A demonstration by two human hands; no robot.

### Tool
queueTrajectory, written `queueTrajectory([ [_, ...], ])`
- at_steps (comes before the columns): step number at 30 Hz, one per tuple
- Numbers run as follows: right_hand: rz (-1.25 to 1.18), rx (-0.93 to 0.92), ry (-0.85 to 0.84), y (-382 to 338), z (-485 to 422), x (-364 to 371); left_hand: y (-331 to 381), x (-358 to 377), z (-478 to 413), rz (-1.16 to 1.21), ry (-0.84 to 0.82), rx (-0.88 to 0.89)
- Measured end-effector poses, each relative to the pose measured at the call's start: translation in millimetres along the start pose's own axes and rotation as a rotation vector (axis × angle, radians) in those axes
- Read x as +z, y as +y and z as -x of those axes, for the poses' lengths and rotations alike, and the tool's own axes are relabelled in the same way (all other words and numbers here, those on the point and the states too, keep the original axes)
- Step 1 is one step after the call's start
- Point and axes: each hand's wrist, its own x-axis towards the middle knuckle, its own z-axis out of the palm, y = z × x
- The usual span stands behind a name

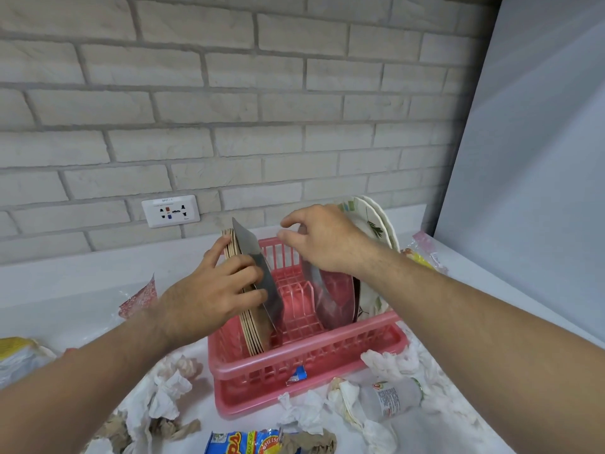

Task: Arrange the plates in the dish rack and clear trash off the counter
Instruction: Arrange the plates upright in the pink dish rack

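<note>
White counter [82, 290] is backed by a brick wall [229, 93] with a socket [170, 211] low on it. At far left a yellow-and-white bag [16, 353] is seen, then a red patterned wrapper [139, 296] lies further back. Crumpled tissues [170, 385] and brown paper scraps [163, 427] are scattered near the front.

Left hand [212, 290] is clamped on upright tan plates [252, 332] at the left end of the pink dish rack [294, 365]. The thumb is laid behind the stack and the fingers are curled over a grey plate [262, 280] leaning against it. Middle slots of the rack are unfilled. A small blue wrapper [296, 376] sits at the rack's front wall, and a blue snack packet [242, 442] lies at the bottom edge.

Right hand [320, 240] is held over a clear plate [330, 299] standing in the right half of the rack. Thumb and forefinger are loosely curved and apart; whether the plate is gripped cannot be told, as the other fingers are hidden. Floral white plates [376, 221] stand behind it at the right end. A plastic bottle [393, 399] lies among more tissues [393, 358] in front. A yellow wrapper [422, 253] is seen at the back right, beside a grey panel [523, 158].
</note>
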Motion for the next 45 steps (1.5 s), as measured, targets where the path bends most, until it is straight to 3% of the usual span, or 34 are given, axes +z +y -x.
queueTrajectory([
  [7,-0.42,0.087,-0.119,-21,-25,48,2,6,3,0.006,0.062,0.017],
  [13,-0.427,0.115,-0.144,-22,-39,58,0,4,7,-0.003,0.043,0.012],
  [21,-0.242,0.025,-0.225,-29,-42,48,-3,4,10,-0.015,0.036,0.038],
  [25,-0.007,-0.044,-0.274,-38,-45,38,-5,5,9,-0.012,0.038,0.05],
  [31,0.311,0.014,-0.16,-34,-53,32,-3,3,11,-0.021,0.018,0.024],
  [36,0.418,0.023,-0.122,-46,-52,43,-1,3,11,-0.022,0.041,-0.015],
  [45,0.557,0.024,0.065,-37,-39,-33,-3,5,11,-0.018,0.092,-0.066],
])
